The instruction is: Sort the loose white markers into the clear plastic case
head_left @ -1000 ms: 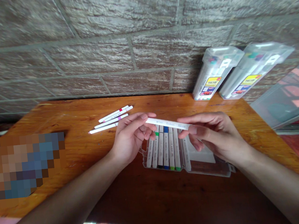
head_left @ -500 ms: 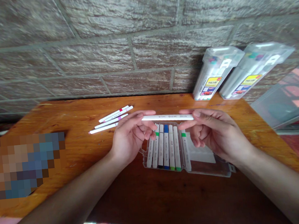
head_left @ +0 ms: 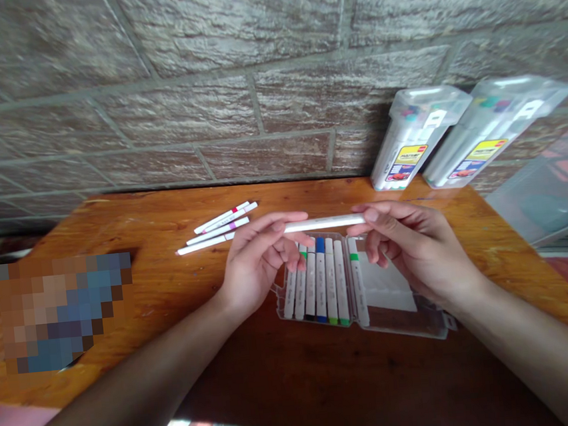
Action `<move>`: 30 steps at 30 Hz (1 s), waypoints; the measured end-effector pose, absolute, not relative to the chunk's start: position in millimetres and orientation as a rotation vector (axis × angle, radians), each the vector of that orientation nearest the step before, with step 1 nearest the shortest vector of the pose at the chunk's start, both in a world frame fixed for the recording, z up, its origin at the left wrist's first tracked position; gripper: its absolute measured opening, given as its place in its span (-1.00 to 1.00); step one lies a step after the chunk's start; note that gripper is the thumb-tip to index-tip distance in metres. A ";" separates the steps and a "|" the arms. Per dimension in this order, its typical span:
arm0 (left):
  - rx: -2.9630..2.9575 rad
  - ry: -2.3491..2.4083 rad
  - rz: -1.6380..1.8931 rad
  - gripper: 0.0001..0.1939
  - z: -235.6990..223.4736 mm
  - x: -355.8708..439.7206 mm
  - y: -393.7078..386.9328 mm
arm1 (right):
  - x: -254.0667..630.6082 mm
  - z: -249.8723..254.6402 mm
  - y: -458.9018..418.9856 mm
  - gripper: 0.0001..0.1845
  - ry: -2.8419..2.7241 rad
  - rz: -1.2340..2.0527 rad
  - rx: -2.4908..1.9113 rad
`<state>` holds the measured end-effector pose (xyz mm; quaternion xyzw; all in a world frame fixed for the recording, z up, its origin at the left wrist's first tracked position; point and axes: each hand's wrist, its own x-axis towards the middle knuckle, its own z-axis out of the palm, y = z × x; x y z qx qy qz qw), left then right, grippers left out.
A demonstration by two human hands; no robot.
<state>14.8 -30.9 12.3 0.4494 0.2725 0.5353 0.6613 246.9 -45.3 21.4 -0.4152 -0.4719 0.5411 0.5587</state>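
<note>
A white marker [head_left: 324, 223] is held level between my hands, above an open clear case. My left hand [head_left: 261, 259] pinches its left end between thumb and fingers. At the other end, the thumb and fingers of my right hand [head_left: 407, 241] are closed on it. Below lies the plastic case [head_left: 406, 330], opened flat. Several white markers [head_left: 324, 289] with blue, green and dark ends sit side by side in its left half. One marker with a green band [head_left: 358, 283] lies by the hinge in the right half, beside a white paper [head_left: 386, 283].
Several loose white markers [head_left: 218, 228] lie on the wooden table [head_left: 144, 273] at the back left. Two clear cases of markers [head_left: 410, 140] [head_left: 487, 133] lean against the stone wall [head_left: 293, 98]. A blurred-out object [head_left: 67, 314] rests at the left.
The marker has turned slightly about its length, so its printing shows less. My fingers have shifted a little on its ends. The whole view has moved slightly.
</note>
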 end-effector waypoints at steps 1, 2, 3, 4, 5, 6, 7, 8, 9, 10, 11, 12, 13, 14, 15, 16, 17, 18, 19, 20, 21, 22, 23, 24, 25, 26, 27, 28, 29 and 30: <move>1.028 0.608 1.207 -0.73 12.0 14.9 -31.2 | 246.8 22.1 -44.6 -0.75 -1.094 1.283 -0.981; 1.040 0.596 1.201 -0.72 11.6 14.8 -31.5 | 246.6 22.8 -43.9 -0.76 -1.074 1.293 -0.981; 1.053 0.583 1.195 -0.72 11.1 14.6 -31.9 | 246.4 23.3 -43.3 -0.76 -1.056 1.304 -0.978; 1.066 0.570 1.188 -0.72 10.6 14.3 -32.4 | 246.4 23.7 -42.7 -0.77 -1.038 1.317 -0.973; 1.079 0.559 1.183 -0.72 10.2 13.9 -32.9 | 246.4 23.8 -42.2 -0.77 -1.020 1.330 -0.969; 1.090 0.551 1.176 -0.71 9.9 13.5 -33.5 | 246.6 23.7 -41.8 -0.77 -1.003 1.340 -0.964; 1.099 0.548 1.170 -0.71 9.7 13.1 -34.2 | 246.8 23.4 -41.5 -0.77 -0.987 1.348 -0.962; 1.106 0.546 1.163 -0.70 9.6 12.7 -34.8 | 247.1 23.0 -41.1 -0.76 -0.974 1.355 -0.964; 1.111 0.543 1.156 -0.70 9.7 12.4 -35.4 | 247.5 22.4 -40.8 -0.75 -0.965 1.358 -0.970; 1.117 0.538 1.150 -0.70 9.7 12.2 -35.8 | 247.9 21.8 -40.6 -0.74 -0.960 1.358 -0.979; 1.122 0.534 1.148 -0.69 9.7 12.2 -36.2 | 248.3 21.1 -40.3 -0.74 -0.958 1.356 -0.986; 1.128 0.532 1.148 -0.70 9.6 12.2 -36.5 | 248.6 20.5 -40.0 -0.74 -0.958 1.353 -0.994; 1.136 0.531 1.152 -0.70 9.4 12.3 -36.6 | 248.8 20.0 -39.8 -0.74 -0.959 1.348 -0.998; 1.143 0.536 1.157 -0.70 9.1 12.4 -36.7 | 248.9 19.6 -39.6 -0.73 -0.962 1.344 -0.998; 1.150 0.542 1.162 -0.70 8.7 12.5 -36.7 | 248.9 19.2 -39.4 -0.74 -0.965 1.340 -0.998; 1.156 0.552 1.165 -0.70 8.3 12.7 -36.6 | 248.9 19.0 -39.4 -0.74 -0.968 1.336 -0.999; 1.162 0.559 1.169 -0.71 7.8 12.8 -36.4 | 248.8 18.9 -39.4 -0.75 -0.973 1.331 -1.001; 1.167 0.565 1.172 -0.71 7.4 12.8 -36.2 | 248.7 18.9 -39.4 -0.75 -0.977 1.325 -1.002; 1.171 0.569 1.175 -0.72 7.0 12.9 -35.9 | 248.6 18.9 -39.6 -0.76 -0.982 1.320 -1.001; 1.176 0.573 1.179 -0.72 6.7 12.9 -35.6 | 248.6 19.0 -39.8 -0.76 -0.987 1.314 -0.997; 1.182 0.575 1.184 -0.73 6.3 12.9 -35.2 | 248.6 19.1 -40.1 -0.76 -0.994 1.306 -0.989; 1.187 0.578 1.187 -0.73 6.0 12.8 -34.7 | 248.6 19.3 -40.5 -0.77 -1.002 1.298 -0.981; 1.191 0.582 1.190 -0.74 5.6 12.8 -34.2 | 248.5 19.5 -40.8 -0.77 -1.009 1.290 -0.973; 1.193 0.590 1.192 -0.75 5.2 12.7 -33.6 | 248.5 19.7 -41.0 -0.77 -1.016 1.283 -0.969; 1.195 0.600 1.194 -0.76 4.8 12.7 -33.1 | 248.4 19.8 -41.2 -0.78 -1.022 1.277 -0.967; 1.197 0.611 1.197 -0.76 4.2 12.8 -32.7 | 248.2 19.8 -41.4 -0.79 -1.027 1.272 -0.967; 1.201 0.624 1.202 -0.76 3.6 12.9 -32.4 | 248.1 19.7 -41.4 -0.80 -1.031 1.269 -0.967; 1.208 0.637 1.208 -0.76 3.0 13.2 -32.3 | 248.0 19.6 -41.5 -0.80 -1.035 1.266 -0.966; 1.218 0.649 1.215 -0.75 2.6 13.6 -32.4 | 248.0 19.3 -41.6 -0.81 -1.042 1.262 -0.963; 1.230 0.661 1.221 -0.74 2.4 14.0 -32.8 | 248.0 19.0 -41.7 -0.81 -1.050 1.258 -0.960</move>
